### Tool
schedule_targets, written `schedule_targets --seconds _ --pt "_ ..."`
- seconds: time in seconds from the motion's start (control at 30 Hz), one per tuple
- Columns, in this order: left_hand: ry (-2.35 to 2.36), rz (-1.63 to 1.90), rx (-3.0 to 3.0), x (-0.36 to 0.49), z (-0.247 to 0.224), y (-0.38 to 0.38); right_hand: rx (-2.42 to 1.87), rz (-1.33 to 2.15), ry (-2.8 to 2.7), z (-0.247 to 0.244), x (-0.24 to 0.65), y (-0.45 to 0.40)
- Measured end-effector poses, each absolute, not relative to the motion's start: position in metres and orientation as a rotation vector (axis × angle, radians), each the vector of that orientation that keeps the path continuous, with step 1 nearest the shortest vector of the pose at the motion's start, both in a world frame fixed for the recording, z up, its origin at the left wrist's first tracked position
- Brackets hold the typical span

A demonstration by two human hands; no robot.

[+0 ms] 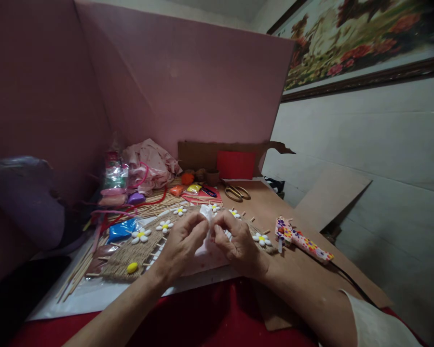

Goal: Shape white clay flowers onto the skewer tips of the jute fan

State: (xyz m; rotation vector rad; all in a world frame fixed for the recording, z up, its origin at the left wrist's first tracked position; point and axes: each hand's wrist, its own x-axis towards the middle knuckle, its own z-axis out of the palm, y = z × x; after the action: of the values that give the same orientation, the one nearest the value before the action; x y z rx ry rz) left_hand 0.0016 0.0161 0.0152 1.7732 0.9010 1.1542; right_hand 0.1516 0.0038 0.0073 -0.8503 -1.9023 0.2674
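My left hand (pixel 188 233) is closed, its thumb and fingers pinching a white crumpled piece (pixel 206 212), thin like plastic or tissue. Closed beside it, my right hand (pixel 235 241) has its fingertips pressed together at the same piece; what exactly lies between them is hidden. Below and behind both hands curves a fan-shaped panel of twine (pixel 121 262) woven over wooden sticks. White daisies with yellow centres, one of them a daisy (pixel 140 235) at the left, sit along the panel. Near its lower left end lies a lone yellow oval (pixel 132 268).
A floral-covered glue gun (pixel 305 241) lies on cardboard at the right. Gold-handled scissors (pixel 237 193) are behind the panel. Clay packets, including a blue packet (pixel 122 230), and loose sticks (pixel 77 274) lie at the left. A pink partition (pixel 188 82) stands behind.
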Motion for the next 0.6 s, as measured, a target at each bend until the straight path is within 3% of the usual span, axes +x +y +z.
schedule_targets --seconds 0.6 --pt "1.036 1.194 2.124 0.0024 0.0142 0.0131 -0.928 0.21 -1.92 0.0043 0.1503 0.0069"
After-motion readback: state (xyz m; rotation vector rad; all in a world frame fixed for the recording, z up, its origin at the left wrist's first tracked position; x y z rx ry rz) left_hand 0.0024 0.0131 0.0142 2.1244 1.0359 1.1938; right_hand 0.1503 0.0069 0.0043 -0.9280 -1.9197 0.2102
